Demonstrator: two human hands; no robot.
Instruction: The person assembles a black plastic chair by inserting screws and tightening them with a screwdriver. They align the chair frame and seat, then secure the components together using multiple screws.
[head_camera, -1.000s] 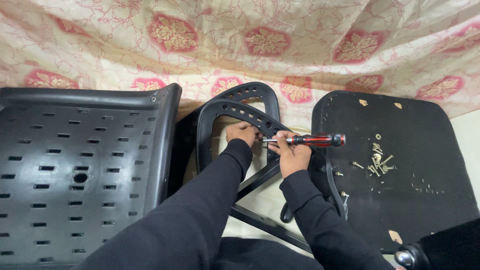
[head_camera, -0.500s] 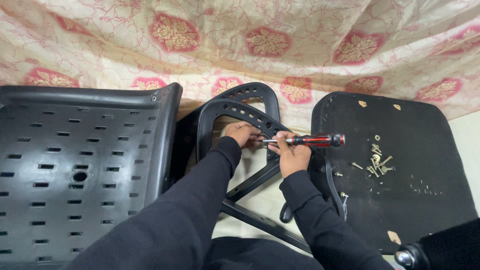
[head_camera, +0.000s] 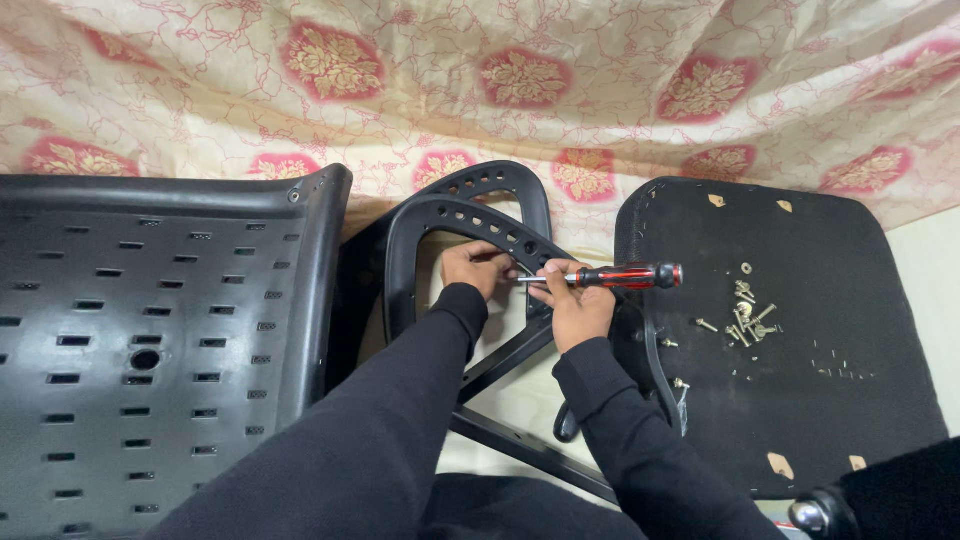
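Between the perforated panel (head_camera: 150, 340) and seat pad (head_camera: 800, 330), an armrest (head_camera: 470, 215) is gripped by the left hand (head_camera: 482, 268). A screwdriver (head_camera: 610, 276) is clasped by the right hand (head_camera: 575, 305); its tip is hidden by fingers.

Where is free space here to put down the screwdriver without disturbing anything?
The black seat base is bare to the right of the pile of screws and below it. The perforated black panel on the left is also bare. It is crowded around the curved frame, where both hands work.
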